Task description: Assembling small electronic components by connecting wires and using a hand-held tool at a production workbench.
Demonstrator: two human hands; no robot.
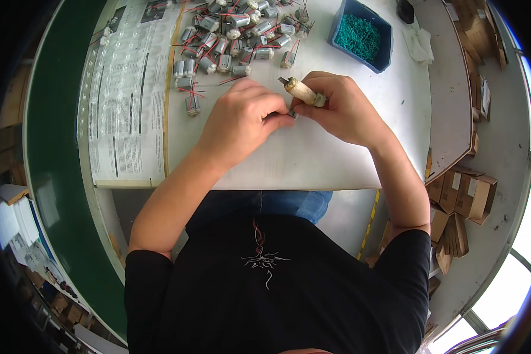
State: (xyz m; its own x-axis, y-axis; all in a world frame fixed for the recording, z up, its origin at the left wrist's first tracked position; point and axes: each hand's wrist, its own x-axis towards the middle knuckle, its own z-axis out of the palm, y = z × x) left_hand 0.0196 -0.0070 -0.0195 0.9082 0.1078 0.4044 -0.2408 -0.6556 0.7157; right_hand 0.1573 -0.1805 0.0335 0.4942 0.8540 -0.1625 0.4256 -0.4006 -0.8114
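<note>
Bright, even light covers a pale counter (pixel 336 168) with soft, faint shadows. At right, windows (pixel 526 233) glare blank white. Fisheye distortion curves straight edges toward black corners; the centre looks sharp, the rim softer.

The small part (pixel 293 114) between the left hand (pixel 246 113) and the right hand (pixel 343 109) is mostly hidden by them, its kind unclear. The right hand also covers some of the tool (pixel 301 91). The top edge cuts into the motor heap (pixel 239 22). The green bits (pixel 359 38) are too fine to separate; a dark speck (pixel 403 102) cannot be identified.
</note>
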